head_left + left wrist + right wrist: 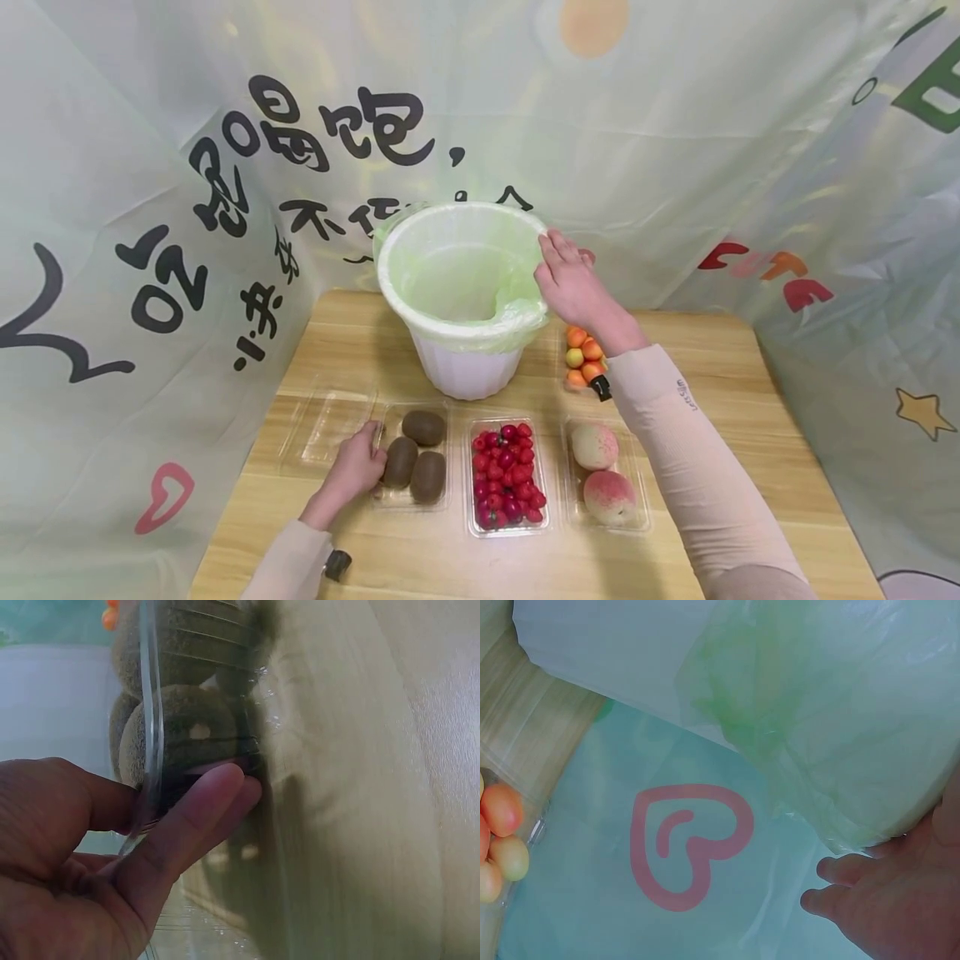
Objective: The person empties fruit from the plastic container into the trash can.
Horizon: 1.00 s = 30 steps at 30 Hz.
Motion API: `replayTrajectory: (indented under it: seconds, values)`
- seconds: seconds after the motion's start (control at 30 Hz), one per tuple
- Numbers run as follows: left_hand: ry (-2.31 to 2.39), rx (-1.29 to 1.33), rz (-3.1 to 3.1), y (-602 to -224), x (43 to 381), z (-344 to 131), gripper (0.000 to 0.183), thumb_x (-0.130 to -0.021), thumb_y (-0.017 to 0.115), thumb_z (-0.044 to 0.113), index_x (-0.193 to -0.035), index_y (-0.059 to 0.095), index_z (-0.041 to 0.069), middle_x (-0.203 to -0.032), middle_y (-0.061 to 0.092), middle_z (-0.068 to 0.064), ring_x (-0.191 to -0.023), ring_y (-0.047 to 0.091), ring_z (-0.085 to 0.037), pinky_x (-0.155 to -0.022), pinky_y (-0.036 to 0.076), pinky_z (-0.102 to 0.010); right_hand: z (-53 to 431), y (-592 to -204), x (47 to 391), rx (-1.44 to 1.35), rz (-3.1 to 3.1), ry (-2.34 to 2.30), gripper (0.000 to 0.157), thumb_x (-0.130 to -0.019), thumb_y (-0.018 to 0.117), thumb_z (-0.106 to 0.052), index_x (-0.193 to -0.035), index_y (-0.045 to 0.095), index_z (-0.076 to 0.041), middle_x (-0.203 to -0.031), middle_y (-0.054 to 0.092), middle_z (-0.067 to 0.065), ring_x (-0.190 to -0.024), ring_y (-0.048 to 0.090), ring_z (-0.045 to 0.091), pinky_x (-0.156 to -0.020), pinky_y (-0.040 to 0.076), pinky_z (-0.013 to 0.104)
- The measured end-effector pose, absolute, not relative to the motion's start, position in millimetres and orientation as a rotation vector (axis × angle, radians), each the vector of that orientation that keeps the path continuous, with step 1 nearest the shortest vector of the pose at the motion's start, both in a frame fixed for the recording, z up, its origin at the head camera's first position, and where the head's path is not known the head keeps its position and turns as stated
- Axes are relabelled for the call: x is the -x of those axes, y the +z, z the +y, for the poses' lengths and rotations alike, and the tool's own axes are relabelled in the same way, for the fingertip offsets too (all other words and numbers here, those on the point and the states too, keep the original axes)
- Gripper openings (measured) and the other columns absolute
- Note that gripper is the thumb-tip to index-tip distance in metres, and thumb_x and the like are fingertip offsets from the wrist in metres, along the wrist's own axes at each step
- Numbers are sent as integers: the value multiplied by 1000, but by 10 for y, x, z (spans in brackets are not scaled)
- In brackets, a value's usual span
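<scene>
My left hand [351, 468] grips the left edge of a clear plastic box [387, 493] that holds three brown kiwis [401, 463]. In the left wrist view, the thumb and fingers pinch the box's wall, close beside a kiwi [180, 731]. A white bin [467, 371] stands upright behind the boxes, lined with a thin green plastic bag [517, 323] folded over its rim. On the right side of that rim rests my right hand [573, 282], its fingers fairly straight. The right wrist view has the fingertips at the edge of the bag [780, 727].
A box of red berries and cherries [504, 475] sits at the middle front, with two peaches [609, 497] in a box to its right. Small orange and yellow fruits [577, 358] lie behind the right arm. An empty clear tray [330, 429] is left of the kiwis. Printed cloth [660, 150] surrounds the table.
</scene>
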State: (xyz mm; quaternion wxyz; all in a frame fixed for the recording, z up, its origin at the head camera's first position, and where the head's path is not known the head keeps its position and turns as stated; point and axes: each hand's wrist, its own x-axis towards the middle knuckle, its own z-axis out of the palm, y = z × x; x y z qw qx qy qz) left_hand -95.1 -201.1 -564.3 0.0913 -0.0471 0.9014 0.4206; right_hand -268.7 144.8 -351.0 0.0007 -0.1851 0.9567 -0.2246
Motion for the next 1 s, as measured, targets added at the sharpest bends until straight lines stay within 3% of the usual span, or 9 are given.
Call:
replayTrajectory:
  seconds: [0.17, 0.47, 1.0]
  values:
    - [1335, 125, 2622, -5663, 943, -2041, 43, -89, 53, -8, -132, 49, -4, -59, 54, -6, -38, 56, -16, -38, 51, -30, 1440, -3505, 2676, 587, 3005, -708, 62, -105, 18, -35, -158, 15, -3, -167, 5, 15, -153, 6, 37, -123, 4, 55]
    - [1466, 129, 2517, -5491, 936, -2110, 43, -91, 51, -9, -134, 47, -4, -64, 56, -11, -43, 60, -26, -41, 54, -35, 1450, -3501, 2674, 583, 3003, -720, 62, -105, 18, -34, -158, 15, -3, -167, 6, 16, -153, 6, 36, -123, 5, 56]
    - [1453, 114, 2458, -4881, 972, -2380, 44, -94, 47, -6, -137, 43, -3, -65, 58, -11, -49, 63, -23, -47, 57, -37, 1443, -3506, 2669, 584, 3005, -729, 61, -106, 20, -34, -158, 16, -3, -167, 7, 16, -153, 7, 36, -123, 5, 55]
